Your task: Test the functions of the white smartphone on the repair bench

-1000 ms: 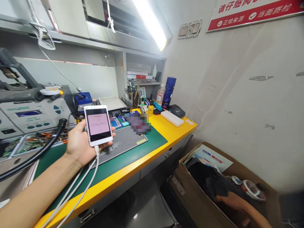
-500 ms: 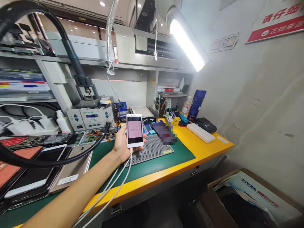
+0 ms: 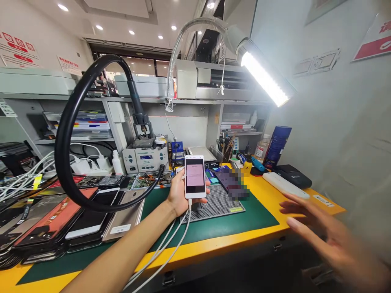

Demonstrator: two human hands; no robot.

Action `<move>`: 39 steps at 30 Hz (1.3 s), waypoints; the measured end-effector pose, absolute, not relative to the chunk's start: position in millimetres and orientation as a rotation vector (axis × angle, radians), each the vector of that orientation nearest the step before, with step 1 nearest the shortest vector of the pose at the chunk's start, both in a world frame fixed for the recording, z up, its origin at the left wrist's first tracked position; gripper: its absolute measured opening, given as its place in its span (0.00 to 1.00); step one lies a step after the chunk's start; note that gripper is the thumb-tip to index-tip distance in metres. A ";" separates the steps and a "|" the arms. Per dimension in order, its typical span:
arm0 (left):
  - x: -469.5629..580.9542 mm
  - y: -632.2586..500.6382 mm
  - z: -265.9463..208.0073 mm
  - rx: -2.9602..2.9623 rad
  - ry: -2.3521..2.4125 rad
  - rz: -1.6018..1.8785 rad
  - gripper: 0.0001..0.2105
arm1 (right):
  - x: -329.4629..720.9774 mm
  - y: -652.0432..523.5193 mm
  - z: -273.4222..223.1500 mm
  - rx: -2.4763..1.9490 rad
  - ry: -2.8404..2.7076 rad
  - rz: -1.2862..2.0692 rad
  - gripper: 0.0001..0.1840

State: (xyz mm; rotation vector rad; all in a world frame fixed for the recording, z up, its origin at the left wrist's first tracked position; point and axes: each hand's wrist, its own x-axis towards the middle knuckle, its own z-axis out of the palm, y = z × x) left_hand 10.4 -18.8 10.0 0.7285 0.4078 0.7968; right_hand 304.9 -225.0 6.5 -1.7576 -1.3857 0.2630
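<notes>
A white smartphone (image 3: 196, 178) with a lit, pinkish screen rests in my left hand (image 3: 178, 194), whose fingers wrap round its edges. A white charging cable (image 3: 187, 215) is plugged into the phone's lower end and trails down over the bench's front edge. Below the phone lies a grey perforated mat (image 3: 220, 203) on a green work mat (image 3: 256, 221). My right hand (image 3: 320, 228) is in the air at the right, beyond the front edge of the yellow bench (image 3: 214, 244). Its fingers are spread, slightly blurred, and hold nothing.
Several phones, including a gold one (image 3: 126, 215), lie at the left under the looped black hose of a hot-air station (image 3: 146, 158). A dark phone (image 3: 229, 181), partly pixelated, lies behind the perforated mat. A white power bank-like block (image 3: 284, 184) and blue can (image 3: 276, 147) are at the right.
My right hand has come into view from the right with its fingers apart. The view has swung left and up. My left hand still holds the phone.
</notes>
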 end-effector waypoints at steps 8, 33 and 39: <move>-5.8 -3.1 21.0 0.652 0.421 0.862 0.31 | 176.7 -33.0 66.0 -1.105 -1.359 1.280 0.35; -6.7 17.4 9.2 0.786 0.504 0.799 0.29 | 160.9 2.1 39.0 -0.959 -1.288 1.696 0.24; -9.7 14.3 18.0 0.751 0.477 0.723 0.28 | 162.7 3.0 40.2 -0.929 -1.279 1.760 0.20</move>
